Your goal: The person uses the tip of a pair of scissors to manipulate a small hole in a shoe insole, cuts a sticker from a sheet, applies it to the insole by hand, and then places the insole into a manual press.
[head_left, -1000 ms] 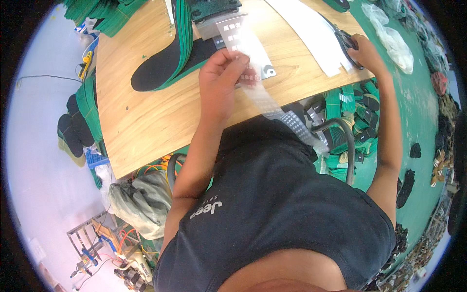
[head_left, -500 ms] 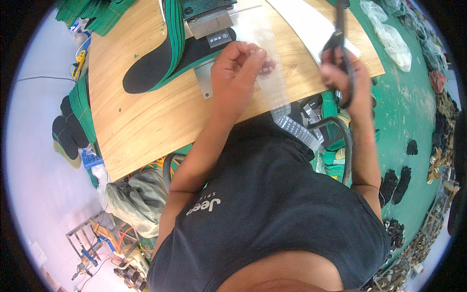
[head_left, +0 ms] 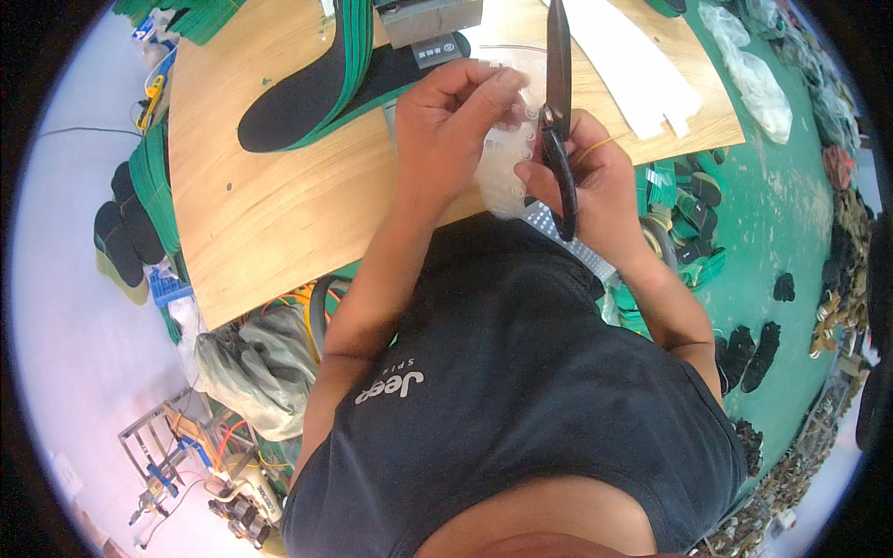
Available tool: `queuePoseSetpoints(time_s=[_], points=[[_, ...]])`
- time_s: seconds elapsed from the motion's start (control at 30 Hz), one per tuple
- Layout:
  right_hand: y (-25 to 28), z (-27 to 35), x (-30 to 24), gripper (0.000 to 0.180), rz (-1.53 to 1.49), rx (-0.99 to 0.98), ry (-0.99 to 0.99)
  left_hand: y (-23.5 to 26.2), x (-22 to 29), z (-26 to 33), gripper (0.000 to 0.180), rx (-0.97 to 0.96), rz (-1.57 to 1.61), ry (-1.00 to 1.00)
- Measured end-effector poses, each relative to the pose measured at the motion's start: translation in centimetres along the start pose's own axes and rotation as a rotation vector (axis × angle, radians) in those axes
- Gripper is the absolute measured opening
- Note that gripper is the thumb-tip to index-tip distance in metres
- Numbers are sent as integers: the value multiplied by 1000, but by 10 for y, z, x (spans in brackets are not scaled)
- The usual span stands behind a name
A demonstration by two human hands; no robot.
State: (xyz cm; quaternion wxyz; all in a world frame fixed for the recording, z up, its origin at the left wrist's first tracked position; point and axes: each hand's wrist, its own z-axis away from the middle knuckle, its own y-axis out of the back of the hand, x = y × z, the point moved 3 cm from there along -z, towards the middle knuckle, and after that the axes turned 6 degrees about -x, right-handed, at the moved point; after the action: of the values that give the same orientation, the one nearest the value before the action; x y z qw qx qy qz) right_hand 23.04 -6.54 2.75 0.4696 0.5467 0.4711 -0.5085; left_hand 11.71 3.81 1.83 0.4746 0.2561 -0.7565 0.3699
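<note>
My left hand (head_left: pixel 445 130) pinches a translucent film strip (head_left: pixel 504 181) printed with small pale marks; its lower end hangs past the table edge. In my right hand (head_left: pixel 605 200) is a pair of black scissors (head_left: pixel 559 70), blades pointing away from me and lying along the strip's right side. Whether the blades touch the film I cannot tell. A thin yellow band circles a finger of that hand. Beyond my left hand, a black insole with a green edge (head_left: pixel 279 121) lies beneath a metal block (head_left: pixel 433 23), with a small grey printed patch (head_left: pixel 442 51) beside the block.
White sheets (head_left: pixel 637 74) lie on the right of the wooden table (head_left: pixel 260 223). A bundle of green-edged insoles (head_left: pixel 352 56) bends up over the flat one. More insoles (head_left: pixel 693 219) lie below the table's right edge. A grey plastic bag (head_left: pixel 256 372) sits at lower left.
My right hand has brought the scissors leftward from over the table's right side to the film strip. My left hand keeps its pinch, shifted slightly up and left.
</note>
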Motion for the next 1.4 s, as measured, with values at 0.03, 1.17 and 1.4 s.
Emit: queuePoseSetpoints(time_s=[0.03,1.17,1.4], points=[[-2,2,4,33,-56,-2,-7,1,2,1,12,13,-4,-3],[75,-12,-24,83,290,-513,-408,7,11,8,10,54,-104,161],[77,-10,-23,74,220,-556,-373,7,12,10,10,25,-51,200]])
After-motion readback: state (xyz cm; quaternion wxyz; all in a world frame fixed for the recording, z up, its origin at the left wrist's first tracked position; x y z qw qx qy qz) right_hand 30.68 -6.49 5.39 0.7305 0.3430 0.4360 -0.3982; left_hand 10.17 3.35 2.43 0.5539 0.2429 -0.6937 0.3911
